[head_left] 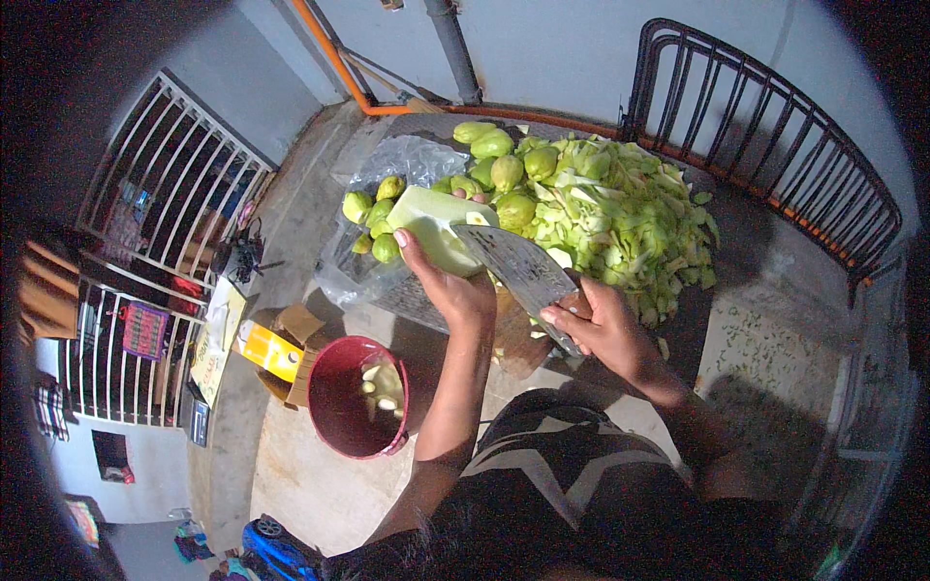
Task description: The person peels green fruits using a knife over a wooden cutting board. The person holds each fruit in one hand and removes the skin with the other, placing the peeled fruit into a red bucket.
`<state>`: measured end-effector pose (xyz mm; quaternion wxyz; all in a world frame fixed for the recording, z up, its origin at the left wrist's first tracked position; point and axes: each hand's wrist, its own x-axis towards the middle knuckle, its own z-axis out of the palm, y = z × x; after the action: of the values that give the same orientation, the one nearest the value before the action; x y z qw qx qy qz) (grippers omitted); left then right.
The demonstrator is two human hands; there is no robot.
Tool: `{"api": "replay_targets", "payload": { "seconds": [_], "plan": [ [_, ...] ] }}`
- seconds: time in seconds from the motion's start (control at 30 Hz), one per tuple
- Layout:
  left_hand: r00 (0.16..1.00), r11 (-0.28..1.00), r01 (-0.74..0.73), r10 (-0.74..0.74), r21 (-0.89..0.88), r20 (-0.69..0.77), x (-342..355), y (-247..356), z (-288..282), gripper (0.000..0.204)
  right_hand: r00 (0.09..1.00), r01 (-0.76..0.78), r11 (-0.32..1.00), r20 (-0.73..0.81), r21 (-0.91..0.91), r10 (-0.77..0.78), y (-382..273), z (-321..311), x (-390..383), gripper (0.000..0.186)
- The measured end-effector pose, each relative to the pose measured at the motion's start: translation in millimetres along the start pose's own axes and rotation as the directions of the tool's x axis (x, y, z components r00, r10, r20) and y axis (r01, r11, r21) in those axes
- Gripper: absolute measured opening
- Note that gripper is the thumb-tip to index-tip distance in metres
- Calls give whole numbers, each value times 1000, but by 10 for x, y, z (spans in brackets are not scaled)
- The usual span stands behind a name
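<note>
— Dark shirt (572, 484) nearest. Fingers?
— Left hand (455, 292): clamped on peeled fruit (426, 218). Right hand (615, 334): closed on knife (523, 266).
— Progress?
— Well along, seemingly: peelings (620, 213) beyond right fingers; unpeeled fruit (385, 249) remaining beside left thumb.

A peeled green fruit (431, 223), pale and smooth, is lying tilted in the left hand (450, 286). A broad grey cleaver (523, 266), dark-mottled, is slanting from the right hand (605, 334), its blade end overlapping the fruit's right side.
</note>
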<state>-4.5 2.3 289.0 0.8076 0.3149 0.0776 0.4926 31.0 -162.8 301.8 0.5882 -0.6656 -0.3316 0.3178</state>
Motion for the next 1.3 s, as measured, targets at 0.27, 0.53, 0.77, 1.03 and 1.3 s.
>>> {"api": "replay_targets", "payload": {
  "seconds": [0.27,0.53,0.77,1.03,1.3],
  "plan": [
    [963,963,246,-230,-107,143,201,62,-105,67,987,-163,985,-22,-51,162,160,-432,-99,17],
    [966,973,229,-227,-5,125,151,36,6,71,998,-64,998,-14,-12,64,141,-398,-78,18],
    [962,973,220,-227,64,153,146,-41,44,71,997,-75,997,0,-20,75,153,-418,-79,16],
    [914,920,303,-355,249,199,220,-118,32,62,985,-125,982,133,141,106,546,-637,60,20],
    [944,937,279,-307,208,117,123,-246,44,58,969,-166,951,223,262,107,705,-587,130,21]
  ]
}}
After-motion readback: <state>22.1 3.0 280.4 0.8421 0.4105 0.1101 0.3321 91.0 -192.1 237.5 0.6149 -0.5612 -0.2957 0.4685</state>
